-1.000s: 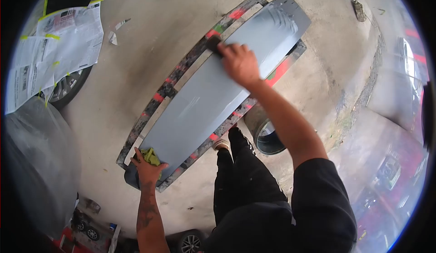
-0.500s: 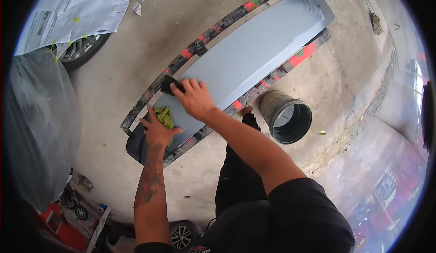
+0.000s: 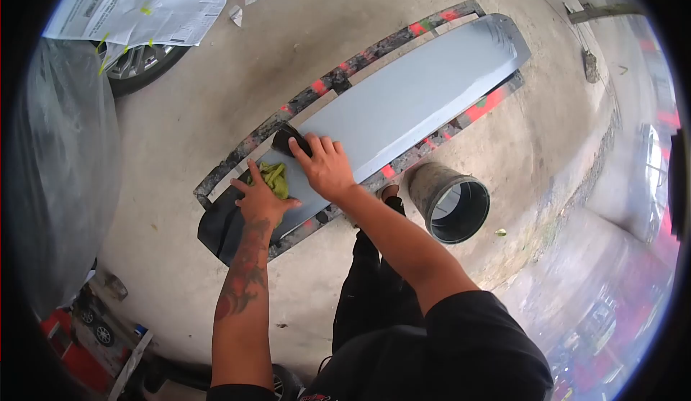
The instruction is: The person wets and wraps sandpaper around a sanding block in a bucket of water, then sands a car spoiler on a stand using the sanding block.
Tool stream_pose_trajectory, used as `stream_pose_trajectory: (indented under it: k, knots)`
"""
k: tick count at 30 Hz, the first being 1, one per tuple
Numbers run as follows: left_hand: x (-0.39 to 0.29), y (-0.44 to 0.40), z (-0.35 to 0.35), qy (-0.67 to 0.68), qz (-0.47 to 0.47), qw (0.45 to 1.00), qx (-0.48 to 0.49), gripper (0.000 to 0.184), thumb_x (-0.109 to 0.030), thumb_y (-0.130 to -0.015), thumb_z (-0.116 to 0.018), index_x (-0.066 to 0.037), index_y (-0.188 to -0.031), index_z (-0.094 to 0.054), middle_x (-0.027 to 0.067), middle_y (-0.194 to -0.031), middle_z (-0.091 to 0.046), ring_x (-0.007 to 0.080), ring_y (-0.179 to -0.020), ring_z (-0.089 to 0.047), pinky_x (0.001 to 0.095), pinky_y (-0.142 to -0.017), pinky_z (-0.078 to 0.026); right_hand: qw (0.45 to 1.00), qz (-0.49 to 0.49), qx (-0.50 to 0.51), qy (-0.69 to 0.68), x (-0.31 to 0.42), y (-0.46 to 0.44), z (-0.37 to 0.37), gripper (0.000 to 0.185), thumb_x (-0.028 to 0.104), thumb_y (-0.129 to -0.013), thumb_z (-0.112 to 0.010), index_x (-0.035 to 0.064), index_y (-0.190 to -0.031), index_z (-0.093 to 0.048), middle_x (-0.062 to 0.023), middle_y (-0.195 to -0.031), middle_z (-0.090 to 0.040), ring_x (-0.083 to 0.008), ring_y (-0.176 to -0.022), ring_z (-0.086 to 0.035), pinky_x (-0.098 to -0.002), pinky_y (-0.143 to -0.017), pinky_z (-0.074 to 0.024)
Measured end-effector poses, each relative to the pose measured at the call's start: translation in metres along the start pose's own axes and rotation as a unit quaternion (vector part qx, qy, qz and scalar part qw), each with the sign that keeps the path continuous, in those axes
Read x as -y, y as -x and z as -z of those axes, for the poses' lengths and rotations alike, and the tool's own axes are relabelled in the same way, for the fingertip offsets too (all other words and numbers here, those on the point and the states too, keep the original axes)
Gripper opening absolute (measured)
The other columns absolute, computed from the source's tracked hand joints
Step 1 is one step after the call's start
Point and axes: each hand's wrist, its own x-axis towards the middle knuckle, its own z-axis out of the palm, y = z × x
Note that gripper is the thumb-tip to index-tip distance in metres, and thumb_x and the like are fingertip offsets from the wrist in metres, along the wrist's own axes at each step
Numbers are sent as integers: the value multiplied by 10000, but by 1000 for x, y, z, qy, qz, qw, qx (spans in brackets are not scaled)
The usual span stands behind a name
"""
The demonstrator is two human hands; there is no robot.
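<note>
A long grey-painted car panel [image 3: 410,91] lies at a slant on a paint-stained frame [image 3: 317,88], its near left end black. My right hand [image 3: 330,167] grips a black sanding block [image 3: 289,140] against the panel's upper edge. To its left, my left hand [image 3: 263,203] rests with fingers spread over a crumpled yellow-green cloth [image 3: 274,178] on the panel. The palm hides part of the cloth, and the underside of the block is out of sight.
A dark bucket [image 3: 461,210] stands on the concrete floor just right of the frame. At upper left, newspaper [image 3: 144,5] covers a vehicle above a wheel [image 3: 140,62]. Plastic sheeting [image 3: 68,178] hangs at left. Another sheet [image 3: 576,293] spans the right side.
The whole view has shifted slightly, with the panel and bucket appearing lower. My right hand stays on the block near the panel's upper edge, and my left hand stays over the cloth.
</note>
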Motion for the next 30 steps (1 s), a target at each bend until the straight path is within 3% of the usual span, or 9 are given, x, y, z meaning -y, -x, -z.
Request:
stream_pose_trajectory:
  k: [3, 6, 9, 14, 18, 20, 23, 25, 30]
  knots:
    - [1, -4, -2, 6, -10, 1000, -1, 1565, -503, -522, -1014, -243, -1664, 24, 433, -1618, -61, 619, -1303, -510, 563, -1127, -463, 998, -34, -37, 43, -74, -14, 25, 530, 156, -940, -577, 180, -1469, -555, -161, -1303, -581, -332, -1103, -578, -469, -916, -480]
    - [-7, 3, 8, -2, 14, 1000, 28, 1575, -506, -517, -1015, -229, -1663, 29, 441, -1612, -58, 610, -1297, -523, 558, -1151, -440, 954, -251, -111, 119, -174, -37, 66, 508, 189, -934, -623, 174, -1438, -567, -145, -1265, -597, -348, -1091, -573, -475, -891, -479]
    - [-5, 0, 8, -6, 17, 1000, 20, 1579, -501, -515, -1017, -219, -1662, 31, 444, -1607, -66, 605, -1292, -529, 558, -1160, -430, 924, -323, -157, 132, -177, -38, 63, 509, 201, -944, -623, 164, -1446, -552, -149, -1221, -605, -353, -1063, -570, -478, -869, -479]
    - [5, -8, -4, 4, -22, 1000, 6, 1576, -456, -522, -1028, -199, -1661, 31, 451, -1603, -71, 606, -1289, -531, 559, -1112, -474, 990, -126, -55, -13, -11, 34, 5, 566, 123, -933, -528, 166, -1497, -513, -178, -1353, -544, -342, -1143, -560, -500, -936, -467]
    - [11, -15, -10, 8, -41, 999, -1, 1586, -447, -514, -1031, -195, -1660, 35, 477, -1590, -65, 616, -1279, -531, 536, -1067, -518, 998, -24, 18, -47, -41, 38, 32, 572, 139, -932, -531, 180, -1501, -512, -178, -1389, -530, -335, -1202, -552, -474, -999, -446]
    - [8, -14, -6, 4, -36, 999, 7, 1591, -444, -513, -1032, -193, -1661, 41, 490, -1582, -64, 613, -1273, -537, 524, -1050, -533, 997, -68, -34, 26, -75, 31, 37, 582, 124, -917, -558, 177, -1496, -518, -172, -1405, -523, -324, -1180, -549, -433, -985, -436]
    - [13, -9, -9, -11, -26, 999, 15, 1602, -440, -515, -1032, -188, -1660, 61, 504, -1575, -56, 610, -1270, -541, 510, -1037, -544, 931, -319, -172, 40, -158, -2, 85, 526, 148, -921, -599, 178, -1445, -560, -103, -1314, -588, -314, -1111, -557, -448, -910, -440]
    - [6, -12, -5, -14, -36, 999, 12, 1611, -439, -517, -1032, -186, -1658, 76, 511, -1571, -50, 607, -1277, -537, 504, -1035, -547, 900, -389, -196, 16, -137, -7, 84, 575, 130, -866, -680, 182, -1426, -567, -77, -1302, -595, -317, -1101, -564, -466, -899, -447]
    - [18, -21, -13, -10, -53, 999, 3, 1627, -438, -514, -1033, -181, -1655, 98, 522, -1564, -44, 609, -1299, -516, 499, -1041, -545, 991, -112, -24, -63, -4, 45, 20, 543, 130, -900, -564, 200, -1438, -586, -53, -1316, -569, -263, -1130, -539, -416, -967, -435]
